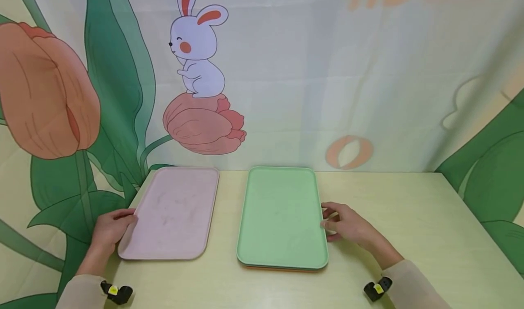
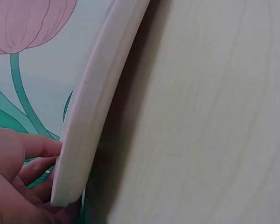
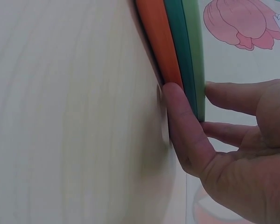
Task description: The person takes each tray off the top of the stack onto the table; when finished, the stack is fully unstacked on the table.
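Observation:
A pale pink tray (image 1: 176, 213) lies at the left of the table, its left edge near the table's side. My left hand (image 1: 112, 229) grips that edge, with a finger on the rim and others under it in the left wrist view. In the middle is a stack of trays: light green (image 1: 282, 218) on top, then a teal tray (image 3: 182, 51) and an orange tray (image 3: 161, 44) below. At the stack's right edge, my right hand (image 1: 348, 225) holds it, digits (image 3: 189, 126) spanning from the orange tray to the light green one.
The pale wooden table (image 1: 409, 209) runs out to the right of the stack. Behind it hangs a printed curtain (image 1: 278, 72) with a rabbit and tulips. A strip of table separates the pink tray from the stack.

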`<state>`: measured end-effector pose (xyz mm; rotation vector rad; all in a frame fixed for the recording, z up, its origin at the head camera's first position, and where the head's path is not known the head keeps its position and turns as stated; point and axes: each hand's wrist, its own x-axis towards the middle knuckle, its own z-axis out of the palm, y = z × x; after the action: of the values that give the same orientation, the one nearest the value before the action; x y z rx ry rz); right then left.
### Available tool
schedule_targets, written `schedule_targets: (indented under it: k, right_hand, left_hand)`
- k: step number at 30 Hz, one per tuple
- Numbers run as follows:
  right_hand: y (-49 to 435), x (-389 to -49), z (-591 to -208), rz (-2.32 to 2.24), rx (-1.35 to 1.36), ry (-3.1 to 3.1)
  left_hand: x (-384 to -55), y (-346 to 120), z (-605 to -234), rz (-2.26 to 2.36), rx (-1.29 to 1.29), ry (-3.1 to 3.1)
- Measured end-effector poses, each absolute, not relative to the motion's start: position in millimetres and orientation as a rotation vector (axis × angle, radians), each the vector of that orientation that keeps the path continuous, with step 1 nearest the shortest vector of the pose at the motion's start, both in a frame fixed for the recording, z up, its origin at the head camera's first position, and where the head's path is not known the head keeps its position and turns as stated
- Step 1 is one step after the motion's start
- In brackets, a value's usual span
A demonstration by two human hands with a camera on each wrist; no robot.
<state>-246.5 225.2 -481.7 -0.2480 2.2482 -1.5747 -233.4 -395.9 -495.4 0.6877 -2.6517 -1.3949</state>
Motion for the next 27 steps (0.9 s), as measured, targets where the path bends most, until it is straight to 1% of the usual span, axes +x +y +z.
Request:
schedule_targets:
  k: [8,15,19,23,27]
  right_hand:
    - [222.2,-243.2,-479.2,-1.563,-0.252,2.258]
    - [219.7,-243.7,-481.9,-1.553,-0.236,2.279]
    - [218.4,-242.6,-481.7,-1.549,-0.220,2.293]
    - [217.7,-240.5,-480.7,-1.547,-0.209,2.302]
    - [218.2,-239.9,-482.6,-1.547,-0.200,2.310]
  left_hand:
    - [-232.9,-393.4,-496.8,-1.279,0.652,-2.672]
    - [-230.0,-391.0,-501.7,-1.057,0.614,-2.707]
    - [-229.9,-388.2,-497.2,-0.969,0.556,-2.754]
    - [-230.0,-378.6,-484.9,-0.900,0.453,-2.854]
    - [-230.6,-352.3,-472.2,-0.814,0.273,-2.865]
